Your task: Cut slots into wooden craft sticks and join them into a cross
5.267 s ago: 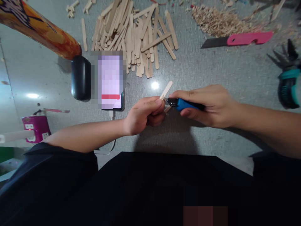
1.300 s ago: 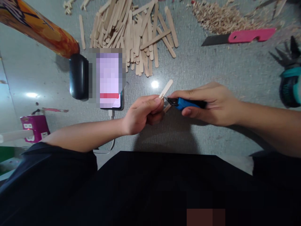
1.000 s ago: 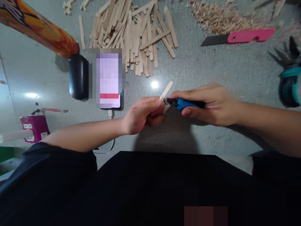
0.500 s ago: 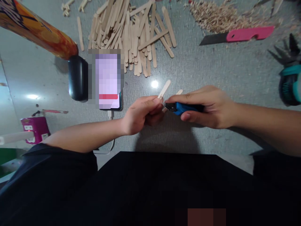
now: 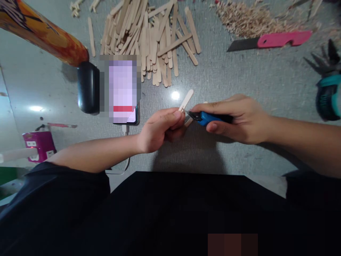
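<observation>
My left hand (image 5: 166, 124) is closed on a pale wooden craft stick (image 5: 187, 99), its rounded end pointing up and to the right. A small notch or cut shows in the stick beside my thumb. In my right hand (image 5: 237, 119) is a blue and black utility knife (image 5: 210, 118), its tip pointing left at the stick near the notch. Whether the blade touches the wood I cannot tell. Part of another pale stick (image 5: 189, 122) shows below the knife tip; its other end is hidden by my hands.
A large pile of craft sticks (image 5: 157, 46) lies ahead. Wood shavings (image 5: 245, 17) and a pink-handled cutter (image 5: 285, 40) are at the upper right, with a teal and black tool (image 5: 330, 85) at the far right. On the left are a phone (image 5: 122, 89), a black case (image 5: 87, 87) and an orange can (image 5: 50, 35).
The knife and my right hand have shifted slightly right and up, the tip drawing back from my left fingers. My left hand keeps its hold on the stick.
</observation>
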`<action>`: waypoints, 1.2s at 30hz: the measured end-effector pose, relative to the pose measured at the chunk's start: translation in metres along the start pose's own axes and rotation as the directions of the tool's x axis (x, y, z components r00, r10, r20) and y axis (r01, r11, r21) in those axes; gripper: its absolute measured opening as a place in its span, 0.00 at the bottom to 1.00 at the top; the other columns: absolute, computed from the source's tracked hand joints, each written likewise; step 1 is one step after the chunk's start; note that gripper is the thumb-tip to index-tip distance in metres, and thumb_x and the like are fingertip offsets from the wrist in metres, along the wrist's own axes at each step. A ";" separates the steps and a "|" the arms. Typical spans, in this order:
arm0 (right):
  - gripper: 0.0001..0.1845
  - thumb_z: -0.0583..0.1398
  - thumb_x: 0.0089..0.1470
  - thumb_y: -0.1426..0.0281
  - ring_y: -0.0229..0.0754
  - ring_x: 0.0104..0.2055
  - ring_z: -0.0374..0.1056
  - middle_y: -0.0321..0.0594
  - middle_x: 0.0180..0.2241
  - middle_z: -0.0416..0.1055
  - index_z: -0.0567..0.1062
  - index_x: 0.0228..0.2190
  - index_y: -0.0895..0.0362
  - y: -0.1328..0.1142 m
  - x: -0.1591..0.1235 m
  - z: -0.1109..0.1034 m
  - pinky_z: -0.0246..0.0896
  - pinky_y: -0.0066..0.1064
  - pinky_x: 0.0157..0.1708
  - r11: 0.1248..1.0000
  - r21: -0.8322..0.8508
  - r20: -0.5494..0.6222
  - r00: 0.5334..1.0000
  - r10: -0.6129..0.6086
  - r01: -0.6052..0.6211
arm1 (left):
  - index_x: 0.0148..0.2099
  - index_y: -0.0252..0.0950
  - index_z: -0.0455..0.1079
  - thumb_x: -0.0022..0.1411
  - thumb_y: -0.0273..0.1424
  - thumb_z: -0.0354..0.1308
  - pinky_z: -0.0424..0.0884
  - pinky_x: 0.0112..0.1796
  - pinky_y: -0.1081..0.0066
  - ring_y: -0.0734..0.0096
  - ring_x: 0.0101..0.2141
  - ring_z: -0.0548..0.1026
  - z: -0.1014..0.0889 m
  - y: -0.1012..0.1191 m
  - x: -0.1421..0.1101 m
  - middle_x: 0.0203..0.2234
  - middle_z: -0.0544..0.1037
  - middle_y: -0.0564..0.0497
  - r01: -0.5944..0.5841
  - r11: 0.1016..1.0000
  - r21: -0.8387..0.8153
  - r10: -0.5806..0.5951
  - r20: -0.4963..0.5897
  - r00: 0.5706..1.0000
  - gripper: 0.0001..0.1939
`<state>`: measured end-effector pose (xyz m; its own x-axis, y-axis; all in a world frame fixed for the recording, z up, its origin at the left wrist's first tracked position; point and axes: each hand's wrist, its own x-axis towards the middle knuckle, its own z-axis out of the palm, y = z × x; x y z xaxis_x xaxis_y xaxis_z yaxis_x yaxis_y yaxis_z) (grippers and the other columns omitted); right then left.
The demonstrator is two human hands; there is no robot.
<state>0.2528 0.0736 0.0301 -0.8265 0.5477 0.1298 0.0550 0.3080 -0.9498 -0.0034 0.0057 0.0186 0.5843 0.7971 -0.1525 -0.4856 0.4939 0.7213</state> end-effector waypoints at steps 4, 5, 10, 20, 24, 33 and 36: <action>0.19 0.70 0.74 0.55 0.35 0.26 0.67 0.34 0.36 0.83 0.88 0.61 0.45 0.000 0.001 -0.001 0.59 0.30 0.26 1.000 -0.006 0.011 1.000 -0.013 0.013 | 0.30 0.40 0.56 0.82 0.45 0.59 0.49 0.21 0.75 0.82 0.19 0.52 0.001 -0.002 -0.001 0.20 0.54 0.60 -0.064 0.996 0.061 0.065 -0.010 0.998 0.28; 0.19 0.70 0.74 0.55 0.35 0.26 0.67 0.34 0.36 0.83 0.88 0.60 0.46 0.000 0.001 -0.002 0.59 0.30 0.26 1.000 -0.005 0.020 1.000 -0.016 0.016 | 0.29 0.40 0.56 0.82 0.45 0.59 0.50 0.21 0.74 0.81 0.19 0.53 0.001 -0.003 -0.002 0.21 0.54 0.60 -0.073 0.994 0.082 0.074 -0.013 0.997 0.28; 0.22 0.68 0.76 0.52 0.33 0.27 0.68 0.34 0.34 0.81 0.88 0.60 0.51 0.002 0.002 -0.005 0.58 0.26 0.27 0.999 0.006 0.081 0.996 -0.034 0.034 | 0.30 0.40 0.58 0.82 0.44 0.61 0.52 0.21 0.76 0.81 0.20 0.55 0.002 -0.001 -0.002 0.20 0.56 0.59 -0.130 0.982 0.135 0.128 0.025 0.991 0.28; 0.23 0.69 0.75 0.54 0.32 0.28 0.68 0.36 0.37 0.83 0.87 0.62 0.54 0.002 0.003 -0.006 0.58 0.25 0.28 0.998 0.014 0.059 0.997 -0.055 0.054 | 0.31 0.38 0.60 0.85 0.38 0.56 0.55 0.21 0.77 0.81 0.21 0.58 -0.001 -0.002 -0.001 0.22 0.57 0.58 -0.200 0.967 0.156 0.189 0.080 0.979 0.25; 0.23 0.68 0.76 0.53 0.32 0.29 0.69 0.36 0.37 0.83 0.87 0.62 0.53 0.002 0.003 -0.007 0.59 0.25 0.29 0.999 0.024 0.092 0.995 -0.032 0.030 | 0.31 0.38 0.59 0.86 0.38 0.54 0.54 0.21 0.78 0.82 0.21 0.56 0.000 -0.001 -0.002 0.22 0.55 0.58 -0.185 0.973 0.135 0.173 0.095 0.980 0.25; 0.23 0.71 0.74 0.55 0.30 0.26 0.64 0.31 0.31 0.76 0.87 0.63 0.52 0.004 0.002 -0.007 0.55 0.25 0.27 0.995 0.104 0.122 0.992 -0.022 0.009 | 0.32 0.37 0.61 0.84 0.37 0.57 0.56 0.22 0.78 0.83 0.21 0.54 0.000 0.001 -0.005 0.23 0.56 0.59 -0.105 0.992 0.074 0.092 0.161 0.983 0.23; 0.25 0.71 0.74 0.54 0.30 0.25 0.63 0.30 0.29 0.74 0.86 0.64 0.52 0.004 0.002 -0.006 0.54 0.26 0.26 0.995 0.097 0.127 0.992 -0.024 0.012 | 0.33 0.38 0.62 0.84 0.37 0.58 0.56 0.22 0.78 0.83 0.21 0.52 0.001 -0.001 -0.005 0.23 0.55 0.60 -0.091 0.993 0.076 0.078 0.153 0.985 0.22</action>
<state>0.2551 0.0805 0.0280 -0.8921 0.4367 0.1157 -0.0098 0.2373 -0.9714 -0.0055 0.0007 0.0196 0.6371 0.7708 0.0094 -0.4853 0.3916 0.7817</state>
